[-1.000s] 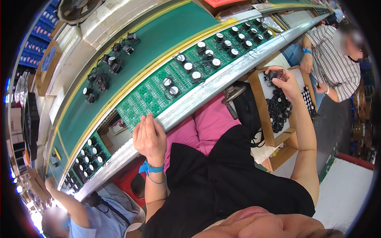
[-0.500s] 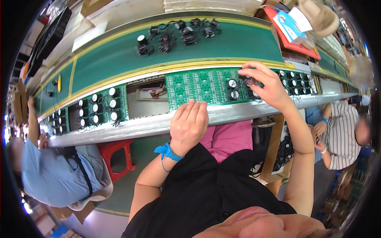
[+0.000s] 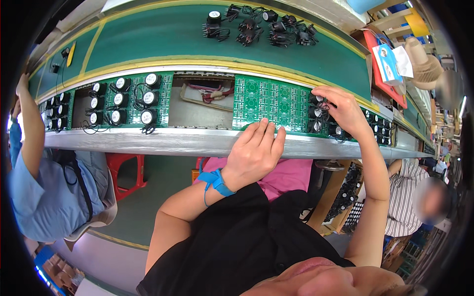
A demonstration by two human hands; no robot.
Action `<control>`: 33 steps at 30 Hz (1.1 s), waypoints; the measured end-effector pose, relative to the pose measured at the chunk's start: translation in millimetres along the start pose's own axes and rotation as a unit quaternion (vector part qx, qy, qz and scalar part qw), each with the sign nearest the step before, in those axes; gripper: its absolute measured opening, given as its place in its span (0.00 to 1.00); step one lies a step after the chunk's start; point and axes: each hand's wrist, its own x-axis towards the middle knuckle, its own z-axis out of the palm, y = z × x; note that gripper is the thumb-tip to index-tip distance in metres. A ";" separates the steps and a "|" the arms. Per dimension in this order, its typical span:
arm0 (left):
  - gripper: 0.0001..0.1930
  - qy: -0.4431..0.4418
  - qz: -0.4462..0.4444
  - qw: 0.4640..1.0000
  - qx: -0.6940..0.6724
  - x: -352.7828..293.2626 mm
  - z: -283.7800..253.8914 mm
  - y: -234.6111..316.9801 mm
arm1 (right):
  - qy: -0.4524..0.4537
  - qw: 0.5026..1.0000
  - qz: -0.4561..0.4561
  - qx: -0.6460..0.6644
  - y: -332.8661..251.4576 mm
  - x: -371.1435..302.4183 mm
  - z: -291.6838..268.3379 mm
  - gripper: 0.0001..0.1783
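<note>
A green circuit board (image 3: 259, 103) lies in the rail before me; its left part is bare and its right part carries black round components with white tops and thin black wires. My left hand (image 3: 256, 150) rests with fingers stretched out on the board's near edge. Over the right part, my right hand (image 3: 345, 111) has bent fingers closed around the far component (image 3: 320, 98) of a column; its thumb is partly hidden. Nearer to me in that column sit two more components (image 3: 317, 118). Other components under and beyond my right hand are partly covered.
On the green belt (image 3: 163, 44) lies a heap of wired black components (image 3: 261, 27). Left of my board is a gap, then a filled board (image 3: 133, 101). A metal rail (image 3: 187, 140) runs along the front. Tissue box (image 3: 387, 64) and fan (image 3: 422, 61) stand far right. People sit on either side.
My right hand has brought a dark component to the column's far spot, which was bare before. My left hand stays on the near edge. The whole view has shifted, with the board now farther right.
</note>
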 end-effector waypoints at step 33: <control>0.10 -0.013 0.003 1.000 -0.015 6.9 -0.2 3.7 | -0.002 0.994 -0.057 -0.092 -5.1 -28.2 -37.1 0.35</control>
